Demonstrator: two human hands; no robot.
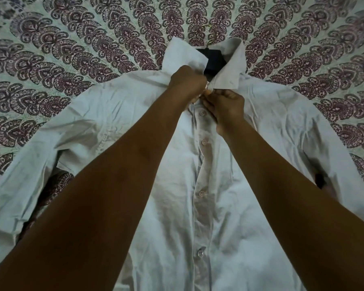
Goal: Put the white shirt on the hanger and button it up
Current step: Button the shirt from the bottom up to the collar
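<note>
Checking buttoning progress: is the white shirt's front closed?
Mostly closed: white shirt shows fastened buttons down its front; left hand and right hand pinch the collar.

Creased matt cloth shirt (pixel 229 206); hanger hook (pixel 206 28) seemingly brass-toned metal.

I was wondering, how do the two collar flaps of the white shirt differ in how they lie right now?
The left collar flap is crumpled and folded over, with the left hand gripping the cloth just below it; the right collar flap lies flat and smooth. The right hand pinches lower, at the placket. Both flaps stand open around the dark hanger.
</note>
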